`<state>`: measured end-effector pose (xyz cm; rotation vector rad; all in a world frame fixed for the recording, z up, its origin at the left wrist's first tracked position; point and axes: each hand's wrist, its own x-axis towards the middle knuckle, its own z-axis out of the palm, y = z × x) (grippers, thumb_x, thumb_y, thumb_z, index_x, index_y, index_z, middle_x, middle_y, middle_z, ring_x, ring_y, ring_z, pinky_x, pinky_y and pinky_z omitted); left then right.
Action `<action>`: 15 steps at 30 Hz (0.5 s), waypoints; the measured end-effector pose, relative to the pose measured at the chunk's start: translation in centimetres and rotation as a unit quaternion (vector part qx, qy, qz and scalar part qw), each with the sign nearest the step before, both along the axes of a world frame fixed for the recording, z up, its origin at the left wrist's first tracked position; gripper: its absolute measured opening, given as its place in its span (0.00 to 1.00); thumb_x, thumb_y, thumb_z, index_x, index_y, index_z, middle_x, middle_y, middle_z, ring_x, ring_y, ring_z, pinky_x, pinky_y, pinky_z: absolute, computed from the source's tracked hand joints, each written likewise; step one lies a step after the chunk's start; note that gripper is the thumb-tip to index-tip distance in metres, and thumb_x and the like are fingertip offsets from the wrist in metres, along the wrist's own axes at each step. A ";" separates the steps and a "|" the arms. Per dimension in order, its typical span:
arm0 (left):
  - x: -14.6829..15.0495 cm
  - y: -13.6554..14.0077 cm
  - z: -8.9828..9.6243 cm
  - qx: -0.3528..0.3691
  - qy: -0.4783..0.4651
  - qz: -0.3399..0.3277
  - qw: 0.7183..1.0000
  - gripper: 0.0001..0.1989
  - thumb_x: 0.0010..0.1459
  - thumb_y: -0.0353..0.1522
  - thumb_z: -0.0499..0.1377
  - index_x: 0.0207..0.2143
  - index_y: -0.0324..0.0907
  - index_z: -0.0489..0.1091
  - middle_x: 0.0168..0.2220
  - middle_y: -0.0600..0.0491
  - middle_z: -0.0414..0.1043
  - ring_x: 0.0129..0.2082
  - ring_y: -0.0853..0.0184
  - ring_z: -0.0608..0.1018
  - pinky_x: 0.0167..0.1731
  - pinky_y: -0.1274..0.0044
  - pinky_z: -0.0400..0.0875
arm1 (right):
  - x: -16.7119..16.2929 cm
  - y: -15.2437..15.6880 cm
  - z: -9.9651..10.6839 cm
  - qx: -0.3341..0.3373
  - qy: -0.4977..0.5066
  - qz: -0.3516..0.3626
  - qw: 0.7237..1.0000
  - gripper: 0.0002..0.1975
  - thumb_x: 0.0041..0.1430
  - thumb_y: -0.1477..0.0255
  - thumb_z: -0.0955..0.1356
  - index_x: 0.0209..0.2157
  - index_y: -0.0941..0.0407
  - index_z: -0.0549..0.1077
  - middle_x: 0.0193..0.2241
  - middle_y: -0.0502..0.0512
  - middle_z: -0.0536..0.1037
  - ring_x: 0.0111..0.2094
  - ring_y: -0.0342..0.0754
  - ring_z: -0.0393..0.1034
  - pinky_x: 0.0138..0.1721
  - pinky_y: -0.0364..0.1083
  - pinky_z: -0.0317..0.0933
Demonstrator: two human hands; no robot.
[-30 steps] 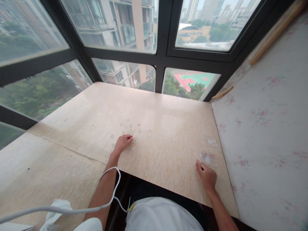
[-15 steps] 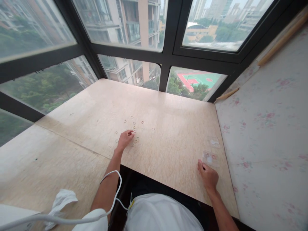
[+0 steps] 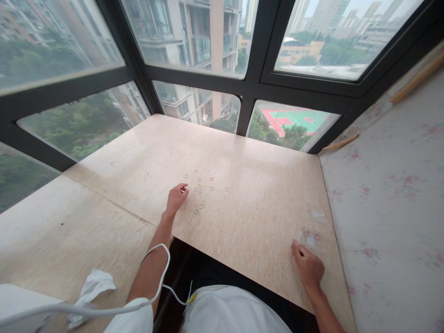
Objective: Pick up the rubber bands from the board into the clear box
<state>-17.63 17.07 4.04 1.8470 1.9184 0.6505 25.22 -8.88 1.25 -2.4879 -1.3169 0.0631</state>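
Several small thin rings (image 3: 200,191) lie loosely scattered on the pale marbled tabletop (image 3: 249,208); one ring (image 3: 211,179) is reddish. My left hand (image 3: 176,199) is at the left side of this group, its thumb and index finger bent and slightly apart beside a ring. Whether they touch it is too small to tell. My right hand (image 3: 309,266) rests near the table's right front, fingers curled closed; anything inside is hidden. Just beyond it sits a clear plastic box (image 3: 307,237) with a few small reddish and white items in it.
A clear plastic piece (image 3: 317,214) lies behind the box. White crumpled tissue (image 3: 95,283) lies at the front left, and a white cable (image 3: 168,259) loops over my left forearm. Windows (image 3: 204,106) edge the back; a floral wall (image 3: 385,208) bounds the right.
My left hand has drawn back leftward from the middle of the rings to their left side, its fingers parting slightly. My right hand stays closed near the box. The camera view has shifted a little.
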 end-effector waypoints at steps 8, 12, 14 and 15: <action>6.4 4.8 -0.6 -0.022 0.056 -0.106 0.993 0.14 0.55 0.30 0.54 0.42 0.41 0.75 0.38 0.49 0.76 0.38 0.64 0.76 0.41 0.77 0.67 | 0.1 0.0 -0.2 0.001 0.006 -0.001 1.000 0.32 0.59 0.49 0.53 0.19 0.54 0.75 0.17 0.55 0.73 0.19 0.49 0.63 0.22 0.43 0.48; 8.6 6.5 -0.6 -0.026 0.111 -0.142 0.983 0.12 0.58 0.32 0.52 0.34 0.40 0.76 0.39 0.45 0.74 0.37 0.62 0.75 0.36 0.75 0.66 | 0.4 0.0 -0.3 0.020 0.019 0.000 1.000 0.32 0.59 0.49 0.53 0.19 0.54 0.74 0.16 0.55 0.73 0.19 0.49 0.63 0.22 0.44 0.50; 8.9 7.1 -0.5 -0.026 0.136 -0.158 0.978 0.14 0.59 0.35 0.52 0.33 0.40 0.76 0.39 0.44 0.73 0.36 0.61 0.74 0.33 0.75 0.65 | 0.5 0.0 -0.3 0.025 0.028 0.002 0.999 0.32 0.59 0.49 0.54 0.19 0.54 0.74 0.16 0.55 0.73 0.19 0.49 0.64 0.22 0.43 0.50; 9.0 7.3 -0.3 -0.026 0.146 -0.168 0.975 0.14 0.59 0.35 0.51 0.32 0.40 0.76 0.39 0.43 0.73 0.35 0.61 0.74 0.33 0.75 0.65 | 0.5 0.0 -0.3 0.027 0.032 0.003 0.999 0.32 0.59 0.49 0.54 0.18 0.54 0.74 0.16 0.55 0.72 0.18 0.49 0.64 0.22 0.43 0.50</action>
